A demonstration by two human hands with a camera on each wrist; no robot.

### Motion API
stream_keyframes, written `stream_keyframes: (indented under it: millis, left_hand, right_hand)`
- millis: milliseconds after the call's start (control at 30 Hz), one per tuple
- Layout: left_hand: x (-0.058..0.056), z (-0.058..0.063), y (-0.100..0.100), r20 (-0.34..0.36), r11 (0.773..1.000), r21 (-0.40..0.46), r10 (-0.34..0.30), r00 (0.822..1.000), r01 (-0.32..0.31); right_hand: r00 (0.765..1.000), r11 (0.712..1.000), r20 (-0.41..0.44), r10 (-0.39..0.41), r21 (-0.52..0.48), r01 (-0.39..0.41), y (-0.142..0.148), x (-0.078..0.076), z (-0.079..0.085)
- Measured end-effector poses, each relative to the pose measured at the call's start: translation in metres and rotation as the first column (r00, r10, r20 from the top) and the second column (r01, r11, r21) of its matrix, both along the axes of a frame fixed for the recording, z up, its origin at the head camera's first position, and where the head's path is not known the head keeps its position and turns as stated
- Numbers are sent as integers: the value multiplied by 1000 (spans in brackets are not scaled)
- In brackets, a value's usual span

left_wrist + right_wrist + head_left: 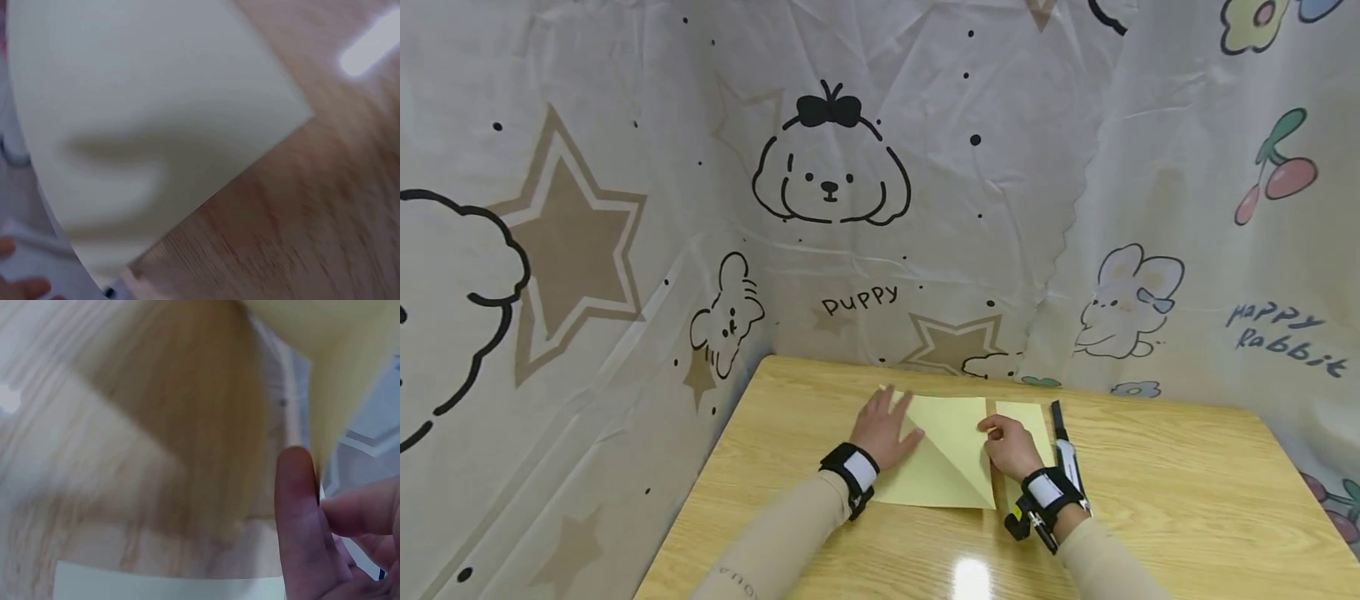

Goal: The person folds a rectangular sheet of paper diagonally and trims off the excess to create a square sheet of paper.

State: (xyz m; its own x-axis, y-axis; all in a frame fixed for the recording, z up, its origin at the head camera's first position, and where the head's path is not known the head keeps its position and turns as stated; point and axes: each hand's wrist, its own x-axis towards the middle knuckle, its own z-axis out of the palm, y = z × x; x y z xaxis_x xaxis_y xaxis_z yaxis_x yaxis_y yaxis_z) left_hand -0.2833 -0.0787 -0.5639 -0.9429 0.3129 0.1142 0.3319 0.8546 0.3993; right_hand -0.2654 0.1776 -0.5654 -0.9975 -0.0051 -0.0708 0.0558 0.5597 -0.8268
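A pale yellow sheet of paper [947,450] with a diagonal crease is in front of me, between my hands. My right hand [1013,448] is at its right edge. In the right wrist view, the thumb and a finger of that hand [306,525] pinch the sheet [340,381], which is lifted off the wood there. My left hand [883,432] is at the sheet's left side with fingers spread. The left wrist view has the sheet [156,75] filling much of the picture, with fingertips [25,289] at the lower left; whether they touch it, I cannot tell.
A narrower yellow paper strip [1026,412] lies partly under my right hand. Just right of it is a slim black-and-white tool [1067,457], its kind unclear. The wooden table [1195,500] meets a printed cloth [1000,250] at its back and left.
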Motion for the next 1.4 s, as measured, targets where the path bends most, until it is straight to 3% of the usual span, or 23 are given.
stream_keyframes:
  millis: [67,133,200,400,533,633,767,900,1067,1167,1300,1400]
  left_hand:
    - [9,-8,11,-49,970,-216,-126,991,113]
    - [16,-14,21,-35,933,-322,-182,983,161]
    - [21,-19,28,-9,917,-363,-181,983,166]
    - [23,-26,37,-5,903,-395,-184,983,167]
    - [18,-27,35,-26,887,-429,-199,980,169]
    - [16,-26,30,-32,876,-452,-203,979,167]
    - [17,-20,26,-34,859,-477,-227,973,184]
    - [20,-15,28,-22,851,-478,-257,966,216]
    - [21,-13,29,28,842,-478,-271,962,251]
    - [20,-16,29,52,835,-488,-264,963,256]
    - [18,-16,31,69,832,-494,-252,965,252]
    - [19,-12,34,90,832,-490,-249,964,261]
  right_hand:
    - [999,997,-35,-7,83,10,2,-1,-1]
    - [999,992,-49,-9,125,15,4,-2,-3]
    - [998,989,-55,-6,150,14,5,-4,-4]
    - [993,961,-112,30,276,2,3,-3,-6]
    - [961,883,-233,152,468,-26,-7,6,1]
    - [905,810,-285,316,578,-101,-20,14,5]
    - [831,707,-227,509,661,-252,-37,24,2]
    - [809,654,-168,563,689,-312,-44,32,-5]
    - [786,651,-196,586,692,-313,-47,37,-17]
    - [780,684,-242,577,666,-300,-49,36,-22]
    - [786,711,-268,557,642,-286,-51,34,-22]
    - [813,709,-226,537,642,-291,-50,36,-21]
